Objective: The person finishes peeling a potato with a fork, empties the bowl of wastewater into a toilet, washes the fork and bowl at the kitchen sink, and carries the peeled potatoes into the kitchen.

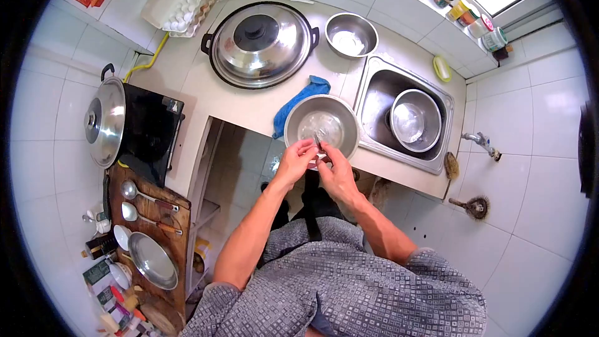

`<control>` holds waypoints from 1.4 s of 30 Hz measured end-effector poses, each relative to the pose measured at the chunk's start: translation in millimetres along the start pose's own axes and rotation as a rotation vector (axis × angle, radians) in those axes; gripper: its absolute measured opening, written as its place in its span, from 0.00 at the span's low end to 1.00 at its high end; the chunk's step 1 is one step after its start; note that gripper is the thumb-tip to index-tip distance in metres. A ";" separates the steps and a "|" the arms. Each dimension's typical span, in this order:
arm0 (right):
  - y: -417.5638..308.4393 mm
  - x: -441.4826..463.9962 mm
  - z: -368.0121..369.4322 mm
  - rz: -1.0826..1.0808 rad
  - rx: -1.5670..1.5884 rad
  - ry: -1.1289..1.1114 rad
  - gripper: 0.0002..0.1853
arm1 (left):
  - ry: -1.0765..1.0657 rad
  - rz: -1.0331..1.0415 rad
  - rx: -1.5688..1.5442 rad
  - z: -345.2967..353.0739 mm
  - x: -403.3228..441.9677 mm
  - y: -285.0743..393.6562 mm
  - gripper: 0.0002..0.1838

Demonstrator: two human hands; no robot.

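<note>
A metal bowl stands on the counter's front edge, left of the sink. Over its near rim my left hand and my right hand meet, fingers bent together. Between the fingertips is a small dark, shiny item, too small to name. My right fingers close on it, and my left fingers are pinched beside it; whether they hold anything is hidden. A blue cloth lies crumpled against the bowl's left side.
A lidded wok and a second bowl stand behind. Another bowl sits in the sink. At the left are a black cooktop, a board with ladles and a pan, and eggs farther back.
</note>
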State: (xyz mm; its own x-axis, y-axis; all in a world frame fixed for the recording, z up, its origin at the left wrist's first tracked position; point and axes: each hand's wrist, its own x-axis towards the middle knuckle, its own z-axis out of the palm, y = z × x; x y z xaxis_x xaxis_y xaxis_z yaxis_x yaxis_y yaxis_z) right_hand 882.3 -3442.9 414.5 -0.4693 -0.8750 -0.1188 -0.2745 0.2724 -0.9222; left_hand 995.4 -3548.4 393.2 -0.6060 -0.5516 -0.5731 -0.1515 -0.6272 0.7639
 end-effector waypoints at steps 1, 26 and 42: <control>-3.3 -2.0 -0.5 0.002 0.001 -0.001 0.26 | -0.026 0.020 -0.017 -0.4 1.4 -0.4 0.23; 13.7 -9.0 -23.3 0.313 0.245 -0.039 0.20 | 0.187 0.046 -0.008 -10.1 -24.9 -1.1 0.16; 25.2 8.5 -26.8 0.327 0.480 -0.113 0.11 | 0.304 0.013 -0.048 -45.6 -65.8 -12.0 0.20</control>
State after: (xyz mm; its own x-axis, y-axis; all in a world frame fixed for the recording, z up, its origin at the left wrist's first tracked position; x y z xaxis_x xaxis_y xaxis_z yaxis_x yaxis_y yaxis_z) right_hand 848.9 -3432.8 400.2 -0.3661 -0.8203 -0.4394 0.2922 0.3469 -0.8912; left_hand 1072.7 -3529.7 408.2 -0.3454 -0.6946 -0.6310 -0.1039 -0.6399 0.7614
